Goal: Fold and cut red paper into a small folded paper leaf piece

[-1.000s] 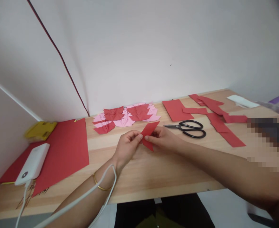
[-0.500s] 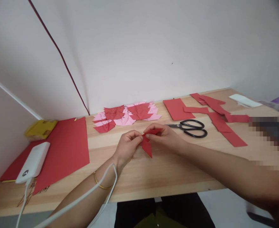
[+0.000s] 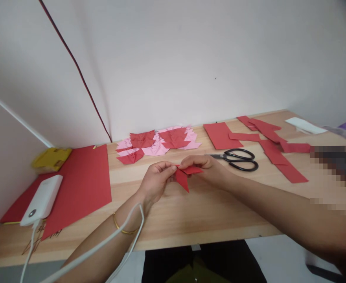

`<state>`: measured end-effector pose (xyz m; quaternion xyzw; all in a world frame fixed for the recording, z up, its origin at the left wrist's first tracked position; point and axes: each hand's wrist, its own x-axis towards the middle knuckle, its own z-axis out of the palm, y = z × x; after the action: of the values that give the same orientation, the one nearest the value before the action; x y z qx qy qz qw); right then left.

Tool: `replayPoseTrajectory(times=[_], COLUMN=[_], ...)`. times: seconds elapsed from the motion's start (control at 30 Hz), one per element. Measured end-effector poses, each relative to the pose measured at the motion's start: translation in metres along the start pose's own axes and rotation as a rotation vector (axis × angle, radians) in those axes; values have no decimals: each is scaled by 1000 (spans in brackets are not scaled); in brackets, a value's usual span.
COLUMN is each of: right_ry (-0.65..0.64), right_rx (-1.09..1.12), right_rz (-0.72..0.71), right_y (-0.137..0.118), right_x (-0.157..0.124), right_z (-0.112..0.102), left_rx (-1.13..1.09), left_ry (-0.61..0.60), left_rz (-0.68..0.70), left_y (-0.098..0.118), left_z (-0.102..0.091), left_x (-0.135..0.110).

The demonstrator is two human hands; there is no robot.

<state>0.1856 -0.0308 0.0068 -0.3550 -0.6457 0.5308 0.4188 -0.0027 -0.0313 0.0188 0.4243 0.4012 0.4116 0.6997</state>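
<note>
Wall (image 3: 161, 70): pale, plain, behind the worktop; top beyond the frame.
Worktop (image 3: 220, 224): light wood with visible grain; dark strokes near the left front, illegible, partly under red sheeting; right part lost in pixel blocks.
Large red sheets (image 3: 81, 188): two, overlapping, at left; partly covered.
Dark garment (image 3: 161, 267): below the front edge, cut off by the frame.
Red-and-black cord (image 3: 75, 63): down the wall to the worktop's back edge; upper end cut off.
Red strips and offcuts (image 3: 289, 169): loosely overlapped at right.
Red and pink cut pieces (image 3: 142, 139): toothed edges, creased, clustered by the wall; overlap prevents counting.
Dark object (image 3: 341, 165): far right, pixelated, unidentifiable.
Scissors (image 3: 240, 155): black handles; blade tips hidden behind the right hand.
Right hand (image 3: 201, 167): grip clamped on the folded red paper; some fingers out of sight.
Left hand (image 3: 158, 177): grip pinched on the same paper, thumb uppermost; fingertips mostly concealed.
White power bank (image 3: 41, 200): on the red sheets, its cable running out of frame.
Folded red paper (image 3: 183, 181): between both hands, over the worktop's middle; partly finger-covered; contact with the wood cannot be told.
Gold bangle (image 3: 120, 228): left wrist, partly behind white cable.
</note>
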Motion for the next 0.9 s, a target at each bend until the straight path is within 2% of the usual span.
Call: replayPoseTrajectory(times=[0.07, 0.17, 0.3, 0.47, 0.5, 0.7, 0.9], right_ry=[-7, -30, -80, 92, 93, -145, -132], right_rx=[13, 16, -97, -147, -168, -366, -375], right_rz=[-16, -49, -107, 42, 65, 131, 153], right_y=[-1, -1, -2, -9, -11, -19, -15], right_x=[0, 0, 3, 6, 6, 2, 2], right_z=[-1, -1, -4, -15, -16, -10, -7], left_rx=[5, 44, 111, 276, 326, 527, 573], left_ry=[-15, 26, 80, 130, 130, 68, 28], left_rz=[-12, -18, 29, 124, 133, 179, 192], left_y=[1, -1, -3, -3, -3, -2, -3], left_z=[0, 0, -4, -7, -6, 0, 4], left_x=[-1, 0, 3, 3, 3, -1, -1])
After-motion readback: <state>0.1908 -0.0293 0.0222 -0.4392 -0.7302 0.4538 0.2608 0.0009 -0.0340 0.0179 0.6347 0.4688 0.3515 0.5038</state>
